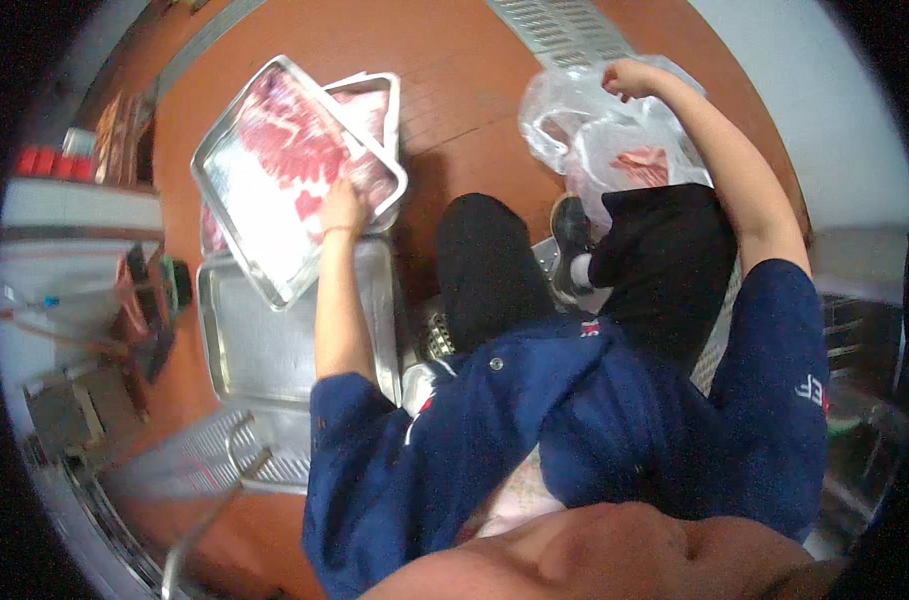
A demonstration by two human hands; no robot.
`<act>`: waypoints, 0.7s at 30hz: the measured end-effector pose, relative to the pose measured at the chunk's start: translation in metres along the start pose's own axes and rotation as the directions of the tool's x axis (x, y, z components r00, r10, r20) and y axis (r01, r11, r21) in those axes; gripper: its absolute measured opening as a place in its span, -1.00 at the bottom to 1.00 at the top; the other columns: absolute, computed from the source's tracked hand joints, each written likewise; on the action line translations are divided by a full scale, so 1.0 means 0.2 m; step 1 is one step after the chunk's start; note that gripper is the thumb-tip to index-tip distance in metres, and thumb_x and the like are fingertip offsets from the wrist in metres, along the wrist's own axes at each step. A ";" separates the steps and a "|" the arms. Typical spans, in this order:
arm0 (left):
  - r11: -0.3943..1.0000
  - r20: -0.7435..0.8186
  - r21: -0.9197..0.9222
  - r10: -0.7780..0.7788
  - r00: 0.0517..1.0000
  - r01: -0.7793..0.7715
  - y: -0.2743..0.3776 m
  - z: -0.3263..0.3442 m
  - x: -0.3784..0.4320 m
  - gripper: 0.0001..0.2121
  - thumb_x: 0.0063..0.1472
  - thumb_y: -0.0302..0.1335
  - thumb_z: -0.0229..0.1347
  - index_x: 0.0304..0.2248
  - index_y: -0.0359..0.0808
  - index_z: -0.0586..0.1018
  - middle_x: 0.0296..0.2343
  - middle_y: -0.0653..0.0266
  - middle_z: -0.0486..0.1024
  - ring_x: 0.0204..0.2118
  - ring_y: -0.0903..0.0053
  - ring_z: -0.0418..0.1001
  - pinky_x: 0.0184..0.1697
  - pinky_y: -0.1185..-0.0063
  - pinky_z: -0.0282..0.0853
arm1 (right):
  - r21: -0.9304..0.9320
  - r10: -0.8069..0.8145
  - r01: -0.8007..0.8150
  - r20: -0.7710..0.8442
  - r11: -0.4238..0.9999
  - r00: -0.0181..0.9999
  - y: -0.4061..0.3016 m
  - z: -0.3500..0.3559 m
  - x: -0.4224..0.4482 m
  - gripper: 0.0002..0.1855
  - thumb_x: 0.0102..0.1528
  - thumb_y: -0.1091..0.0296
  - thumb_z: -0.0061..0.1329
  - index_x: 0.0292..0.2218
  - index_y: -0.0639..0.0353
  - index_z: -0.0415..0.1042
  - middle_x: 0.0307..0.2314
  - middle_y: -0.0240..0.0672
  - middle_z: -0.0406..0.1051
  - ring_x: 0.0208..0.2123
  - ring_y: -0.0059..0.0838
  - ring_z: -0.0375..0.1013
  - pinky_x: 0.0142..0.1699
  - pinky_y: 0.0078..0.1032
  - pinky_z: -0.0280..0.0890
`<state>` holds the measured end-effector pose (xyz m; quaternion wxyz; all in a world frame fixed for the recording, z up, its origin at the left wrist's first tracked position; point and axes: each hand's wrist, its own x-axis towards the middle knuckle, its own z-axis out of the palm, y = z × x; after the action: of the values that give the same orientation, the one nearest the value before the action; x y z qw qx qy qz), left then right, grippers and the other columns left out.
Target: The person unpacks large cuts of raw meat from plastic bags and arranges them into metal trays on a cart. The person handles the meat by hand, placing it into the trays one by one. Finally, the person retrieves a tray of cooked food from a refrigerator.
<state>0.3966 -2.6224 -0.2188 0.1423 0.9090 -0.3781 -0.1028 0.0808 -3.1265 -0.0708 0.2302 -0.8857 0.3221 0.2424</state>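
Note:
My left hand [342,206] lies against the near edge of a large slab of raw red meat [293,135] with white fat. Its fingertips are hidden against the meat, so the grip is not plain. The slab lies in a shallow metal tray [255,266] set askew over a second tray of meat [389,101]. On the other side, my right hand [633,80] is over a clear plastic bag [597,139], its fingers curled. Whether it pinches the film I cannot tell. A pinkish piece [644,165], probably meat, shows in the bag.
A bare metal tray [297,330] lies on the reddish-brown floor [454,67], nearer to me. Slotted metal drain covers [567,34] cross the floor. Red containers [53,163] stand at the far left. My shoe [570,232] is beside the bag.

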 end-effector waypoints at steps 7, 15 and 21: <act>0.631 -0.093 -0.388 0.699 0.709 -0.672 1.40 0.12 0.05 -0.68 0.14 -0.58 -0.04 -0.10 -0.26 0.54 -0.12 0.11 0.51 -0.02 0.22 0.43 0.04 0.41 0.34 | 0.198 0.155 -0.200 0.222 0.960 0.963 0.77 0.63 -0.41 -0.74 0.05 0.40 -0.10 -0.24 0.16 0.55 -0.37 -0.21 0.54 -0.33 -0.35 0.55 -0.30 -0.37 0.46; 0.763 0.577 -0.398 0.640 0.508 -0.510 2.44 1.43 0.30 -0.62 0.22 -0.27 0.02 -0.06 -0.32 0.52 -0.06 0.00 0.47 0.02 0.20 0.42 0.10 0.38 0.29 | 0.013 0.077 -0.078 -0.337 0.997 0.938 1.19 1.50 -0.40 -0.66 0.07 0.34 -0.08 -0.09 0.09 0.48 -0.26 -0.09 0.53 -0.18 -0.13 0.50 -0.07 -0.29 0.34; 0.873 0.621 -0.456 0.451 0.641 -0.172 2.49 1.28 0.57 -0.37 0.24 -0.01 -0.10 0.07 -0.41 0.35 -0.05 -0.16 0.44 0.07 0.00 0.32 0.15 0.32 0.18 | 0.598 0.607 -0.305 -0.402 0.741 0.686 1.48 1.46 -0.20 -0.51 0.01 0.10 0.08 -0.08 0.20 0.47 -0.27 -0.02 0.53 -0.23 -0.06 0.53 -0.13 -0.28 0.39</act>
<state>0.0728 -3.0862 -0.3014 0.1629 0.6751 -0.5314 -0.4850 -0.2304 -3.1465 -0.3486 0.2659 -0.7144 0.6430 -0.0741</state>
